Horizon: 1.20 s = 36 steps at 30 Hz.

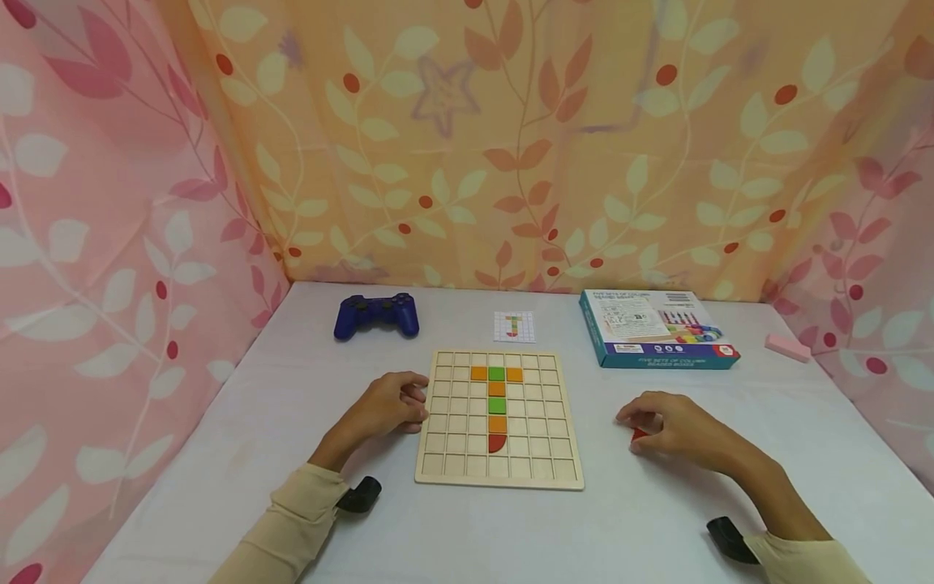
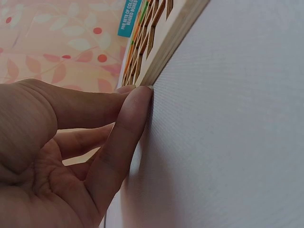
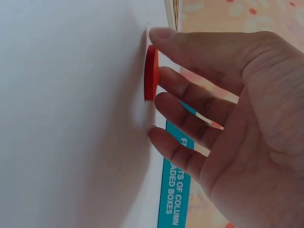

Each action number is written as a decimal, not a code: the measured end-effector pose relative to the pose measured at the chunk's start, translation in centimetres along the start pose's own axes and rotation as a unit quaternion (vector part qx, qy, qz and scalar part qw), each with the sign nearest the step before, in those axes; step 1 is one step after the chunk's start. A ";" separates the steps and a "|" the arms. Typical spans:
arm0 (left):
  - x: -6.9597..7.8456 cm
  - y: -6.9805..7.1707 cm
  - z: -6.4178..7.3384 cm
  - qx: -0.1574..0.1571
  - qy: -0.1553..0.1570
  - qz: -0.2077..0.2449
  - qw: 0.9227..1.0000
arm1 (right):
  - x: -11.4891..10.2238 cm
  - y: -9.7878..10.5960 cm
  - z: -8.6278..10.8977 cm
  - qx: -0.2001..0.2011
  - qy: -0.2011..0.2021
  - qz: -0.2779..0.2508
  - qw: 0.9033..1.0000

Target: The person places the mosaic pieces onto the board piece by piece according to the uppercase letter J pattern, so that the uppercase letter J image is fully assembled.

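Note:
A square wooden grid board lies on the table, with a T-shaped column of orange and green square tiles set in it. A red rounded tile sits at the column's foot. At the board's left edge, my left hand pinches the rim between thumb and fingertips, seen close in the left wrist view. My right hand is over the table right of the board, its fingers loosely bent around another red piece. That piece appears to lie on the cloth between thumb and fingers.
Behind the board lies a small pattern card with a similar coloured figure. A blue game controller is at the back left. A teal-edged box and a pink block stand at the back right. Patterned curtains enclose the table.

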State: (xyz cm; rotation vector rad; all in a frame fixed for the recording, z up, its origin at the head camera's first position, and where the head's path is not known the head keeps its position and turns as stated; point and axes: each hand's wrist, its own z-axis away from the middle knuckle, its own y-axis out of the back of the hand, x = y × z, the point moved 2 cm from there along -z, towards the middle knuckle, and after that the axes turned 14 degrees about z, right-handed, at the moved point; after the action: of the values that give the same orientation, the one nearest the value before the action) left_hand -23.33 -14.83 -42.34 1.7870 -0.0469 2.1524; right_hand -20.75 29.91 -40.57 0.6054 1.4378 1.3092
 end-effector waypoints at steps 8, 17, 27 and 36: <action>0.0 0.0 0.0 0.007 0.004 0.002 1.000 | 0.7 0.2 1.1 -0.006 -0.011 0.008 1.000; 0.0 0.0 0.0 0.008 0.001 0.005 1.000 | 1.3 0.4 1.6 -0.002 -0.017 0.014 1.000; -0.1 0.0 0.0 0.008 0.001 0.006 1.000 | 0.5 0.2 1.2 0.004 -0.004 0.026 1.000; 0.1 0.0 0.1 0.011 0.004 0.004 1.000 | -2.5 -0.1 -0.9 0.037 0.069 0.021 0.997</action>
State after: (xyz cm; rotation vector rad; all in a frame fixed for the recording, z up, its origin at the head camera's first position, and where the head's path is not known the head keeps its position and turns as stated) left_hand -23.23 -14.81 -42.27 1.7926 -0.0280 2.1732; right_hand -20.74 27.32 -39.92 0.6063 1.6005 1.3562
